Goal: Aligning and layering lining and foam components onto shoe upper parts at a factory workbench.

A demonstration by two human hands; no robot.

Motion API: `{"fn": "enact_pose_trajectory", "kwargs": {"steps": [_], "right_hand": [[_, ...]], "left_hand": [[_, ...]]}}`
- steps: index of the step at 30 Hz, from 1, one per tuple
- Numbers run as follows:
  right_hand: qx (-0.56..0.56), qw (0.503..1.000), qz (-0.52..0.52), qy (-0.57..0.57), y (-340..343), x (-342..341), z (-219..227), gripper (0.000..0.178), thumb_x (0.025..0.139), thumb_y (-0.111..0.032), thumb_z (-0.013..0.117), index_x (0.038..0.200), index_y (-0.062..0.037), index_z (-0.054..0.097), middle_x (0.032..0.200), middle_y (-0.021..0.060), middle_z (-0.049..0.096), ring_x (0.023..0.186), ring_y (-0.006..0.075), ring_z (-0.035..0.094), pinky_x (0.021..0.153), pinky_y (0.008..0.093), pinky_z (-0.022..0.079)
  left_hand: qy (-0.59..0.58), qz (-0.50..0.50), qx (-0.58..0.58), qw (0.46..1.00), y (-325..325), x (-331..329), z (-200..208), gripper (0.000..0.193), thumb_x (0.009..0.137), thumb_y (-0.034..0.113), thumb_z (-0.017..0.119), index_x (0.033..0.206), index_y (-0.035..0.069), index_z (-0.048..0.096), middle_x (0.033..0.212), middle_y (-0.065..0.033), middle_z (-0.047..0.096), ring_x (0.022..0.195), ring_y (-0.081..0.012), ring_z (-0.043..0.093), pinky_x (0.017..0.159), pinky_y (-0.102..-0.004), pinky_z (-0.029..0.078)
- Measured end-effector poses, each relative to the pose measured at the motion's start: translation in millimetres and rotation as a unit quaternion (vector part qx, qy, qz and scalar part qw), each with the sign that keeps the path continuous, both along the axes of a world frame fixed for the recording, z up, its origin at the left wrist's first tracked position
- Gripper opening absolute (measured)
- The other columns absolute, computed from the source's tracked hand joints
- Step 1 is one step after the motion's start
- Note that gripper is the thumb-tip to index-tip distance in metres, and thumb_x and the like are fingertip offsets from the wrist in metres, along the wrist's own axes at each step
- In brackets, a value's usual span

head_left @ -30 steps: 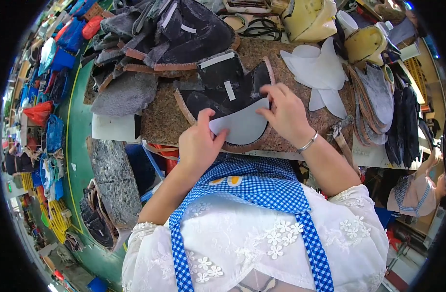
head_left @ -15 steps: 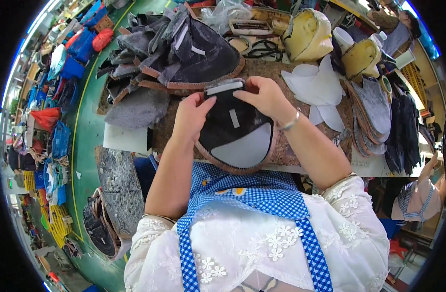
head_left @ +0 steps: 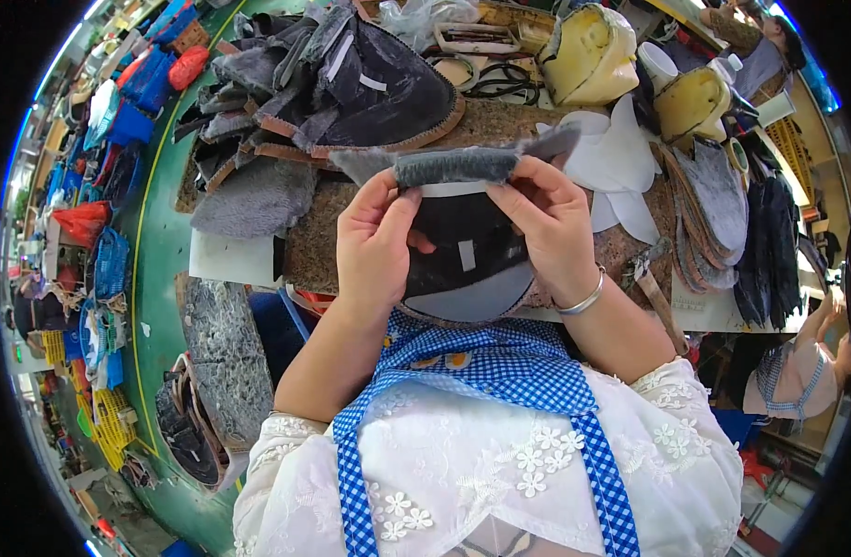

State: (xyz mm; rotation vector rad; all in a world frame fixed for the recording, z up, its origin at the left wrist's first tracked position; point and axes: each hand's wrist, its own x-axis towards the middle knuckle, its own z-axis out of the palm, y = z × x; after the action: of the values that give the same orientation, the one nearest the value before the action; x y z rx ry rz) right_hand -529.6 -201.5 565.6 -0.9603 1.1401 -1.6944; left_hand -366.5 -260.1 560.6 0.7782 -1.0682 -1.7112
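Between my two hands is a black shoe upper with a grey fuzzy lining folded over its top edge, a white strip under the fold and a pale grey toe patch nearest me. My left hand pinches the folded edge at its left end, thumb on the near face. At the right end my right hand, with a silver bangle at the wrist, pinches the same edge. Grey flaps stick out beyond both hands. The upper's lower rim is close to my blue checked apron.
A pile of similar black uppers lies at the far left of the worktable. White cut pieces, yellow moulded forms and stacked grey pieces are at the right. A hammer rests near the front edge.
The upper's top edge has been folded, so the grey fuzzy lining now shows. Both hands have shifted toward me and turned, and the hammer has come into sight beside my right forearm.
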Motion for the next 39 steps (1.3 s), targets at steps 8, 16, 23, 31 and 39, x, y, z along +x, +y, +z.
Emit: {"fn": "enact_pose_trajectory", "kwargs": {"steps": [8,16,23,31,39], "right_hand": [[0.072,0.995,0.044,-0.062,20,-12,-11,0.019,0.086,0.003,0.055,0.101,-0.0021,0.066,0.121,0.0154,0.056,0.105,0.0187,0.057,0.089,0.0331,0.047],[0.12,0.968,0.209,0.063,11,-26,32,0.022,0.085,-0.002,0.058,0.107,0.0022,0.062,0.106,0.0119,0.062,0.1,0.0156,0.057,0.09,0.0277,0.043],[0.043,0.949,0.161,0.268,11,-24,31,0.019,0.076,-0.007,0.075,0.09,0.004,0.068,0.088,0.0042,0.064,0.079,0.0092,0.057,0.069,0.0215,0.044],[0.085,0.959,0.15,0.224,15,-31,32,0.015,0.077,-0.005,0.074,0.087,0.0037,0.066,0.085,0.0034,0.062,0.076,0.0086,0.056,0.067,0.0202,0.043],[0.055,0.96,0.151,0.23,14,-32,28,0.017,0.076,-0.01,0.076,0.088,-0.0002,0.067,0.08,-0.0019,0.061,0.07,0.0042,0.053,0.062,0.0187,0.043]], "left_hand": [[-0.021,-0.007,-0.157,0.987,16,17,-10,0.018,0.087,-0.001,0.057,0.101,0.005,0.066,0.093,-0.005,0.064,0.073,-0.0112,0.059,0.061,-0.0227,0.048],[-0.118,-0.046,-0.327,0.936,13,20,-3,0.024,0.08,-0.014,0.051,0.09,0.003,0.065,0.097,-0.0123,0.065,0.088,-0.0206,0.064,0.081,-0.0289,0.05],[-0.157,-0.09,-0.333,0.925,12,23,6,0.03,0.083,-0.014,0.045,0.1,0.003,0.063,0.098,-0.0125,0.065,0.088,-0.0174,0.064,0.077,-0.0259,0.05],[0.05,-0.18,0.098,0.978,8,24,29,0.038,0.088,0.001,0.048,0.126,-0.001,0.046,0.104,-0.0116,0.063,0.095,-0.0121,0.06,0.079,-0.0221,0.048],[-0.157,-0.125,-0.07,0.977,9,13,26,0.019,0.083,0.008,0.07,0.099,-0.003,0.067,0.084,-0.0011,0.067,0.075,-0.0049,0.058,0.067,-0.0183,0.047]]}}
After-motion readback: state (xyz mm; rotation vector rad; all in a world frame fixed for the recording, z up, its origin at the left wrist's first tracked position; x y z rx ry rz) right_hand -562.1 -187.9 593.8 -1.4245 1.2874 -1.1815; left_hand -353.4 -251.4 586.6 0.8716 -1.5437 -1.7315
